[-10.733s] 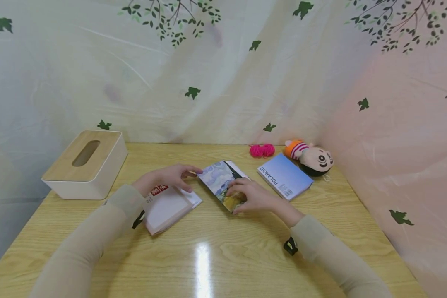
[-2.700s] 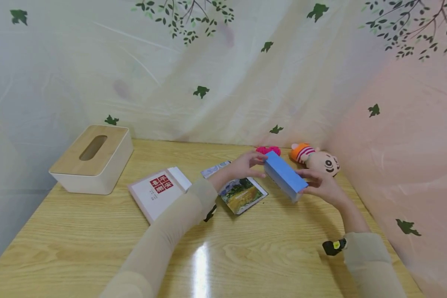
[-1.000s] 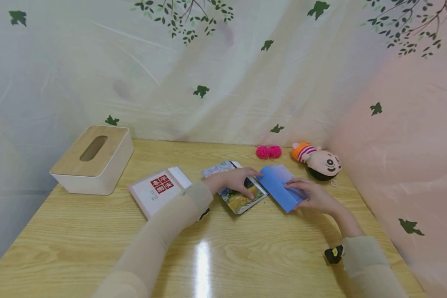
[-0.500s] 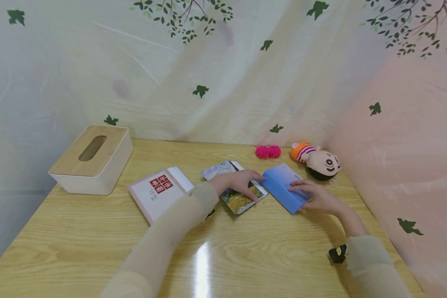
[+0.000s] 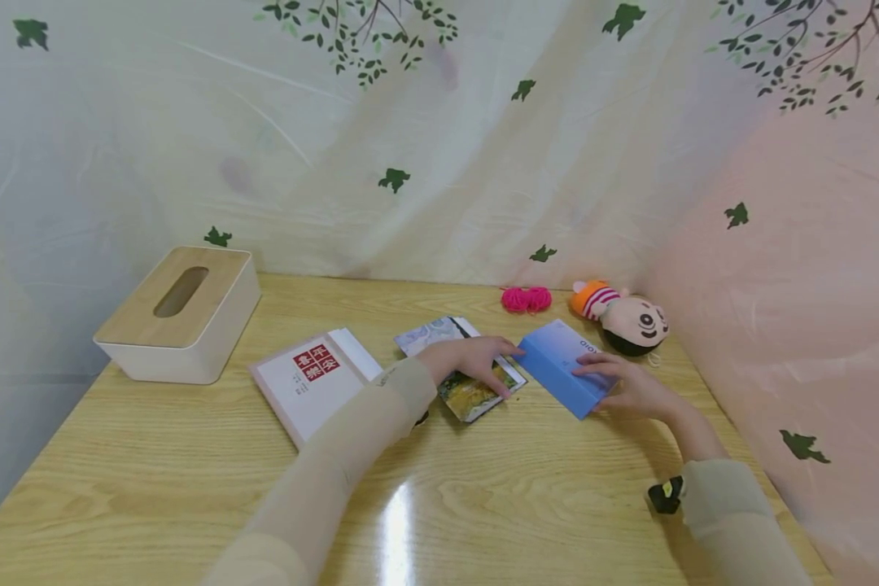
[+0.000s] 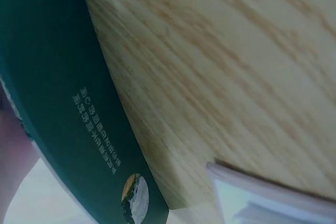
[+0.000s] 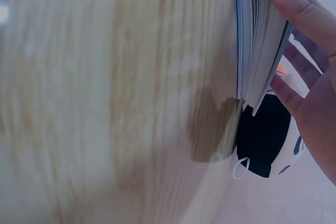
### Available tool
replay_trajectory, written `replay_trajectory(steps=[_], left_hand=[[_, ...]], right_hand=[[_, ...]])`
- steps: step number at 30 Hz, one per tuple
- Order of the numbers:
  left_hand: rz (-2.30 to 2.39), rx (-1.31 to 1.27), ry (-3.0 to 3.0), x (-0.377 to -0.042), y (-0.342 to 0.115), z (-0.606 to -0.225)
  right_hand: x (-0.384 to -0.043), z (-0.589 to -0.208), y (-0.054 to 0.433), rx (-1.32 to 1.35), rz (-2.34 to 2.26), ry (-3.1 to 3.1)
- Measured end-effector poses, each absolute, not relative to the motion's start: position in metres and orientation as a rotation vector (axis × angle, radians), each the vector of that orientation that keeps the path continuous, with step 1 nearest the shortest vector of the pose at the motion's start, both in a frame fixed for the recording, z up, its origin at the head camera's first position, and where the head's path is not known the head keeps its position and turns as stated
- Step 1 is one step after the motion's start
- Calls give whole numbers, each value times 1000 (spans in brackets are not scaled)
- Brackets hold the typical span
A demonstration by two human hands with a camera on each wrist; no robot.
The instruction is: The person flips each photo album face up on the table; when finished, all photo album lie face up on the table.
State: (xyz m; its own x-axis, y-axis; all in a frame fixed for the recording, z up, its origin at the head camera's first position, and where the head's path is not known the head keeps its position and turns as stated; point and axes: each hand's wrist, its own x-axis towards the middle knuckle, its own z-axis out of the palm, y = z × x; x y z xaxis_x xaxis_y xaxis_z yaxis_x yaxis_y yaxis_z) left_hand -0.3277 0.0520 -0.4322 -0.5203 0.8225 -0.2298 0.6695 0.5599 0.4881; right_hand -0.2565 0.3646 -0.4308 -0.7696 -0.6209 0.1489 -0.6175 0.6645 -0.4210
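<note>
In the head view my right hand point(image 5: 633, 391) grips the near end of a blue Polaroid book point(image 5: 560, 358), its fingers over the cover. The right wrist view shows its thumb on the corner beside the page edges point(image 7: 257, 40). The broad blue spine faces left; whether the book lies fully flat I cannot tell. My left hand point(image 5: 472, 362) is over a painting-covered book point(image 5: 476, 399) and hides part of it. Its extended fingers reach the blue book's left edge. A dark green printed side point(image 6: 68, 93) of a book fills the left of the left wrist view.
A white book point(image 5: 322, 382) with red characters lies left, partly behind the left sleeve. A tissue box point(image 5: 212, 342) with a wooden lid stands back left. Pink yarn point(image 5: 526, 299) and a plush doll point(image 5: 623, 317) are at the back right, the doll close behind the blue book.
Both hands have gone rightward from the painting-covered and white books, which now lie turned. The blue book was tipped up on edge, then lowered, its spine now facing left. Lately it has shifted only slightly.
</note>
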Motion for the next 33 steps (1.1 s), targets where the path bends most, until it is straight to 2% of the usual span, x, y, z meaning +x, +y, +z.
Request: replay_trajectory(steps=[16, 25, 33], left_hand=[[476, 1202, 2438, -326, 55, -436], [743, 1146, 2378, -318, 42, -421], [744, 1114, 2450, -315, 18, -397]], right_hand=[[-263, -434, 373, -1018, -764, 2827], [-262, -411, 370, -976, -734, 2702], [-263, -383, 357, -921, -762, 2727]])
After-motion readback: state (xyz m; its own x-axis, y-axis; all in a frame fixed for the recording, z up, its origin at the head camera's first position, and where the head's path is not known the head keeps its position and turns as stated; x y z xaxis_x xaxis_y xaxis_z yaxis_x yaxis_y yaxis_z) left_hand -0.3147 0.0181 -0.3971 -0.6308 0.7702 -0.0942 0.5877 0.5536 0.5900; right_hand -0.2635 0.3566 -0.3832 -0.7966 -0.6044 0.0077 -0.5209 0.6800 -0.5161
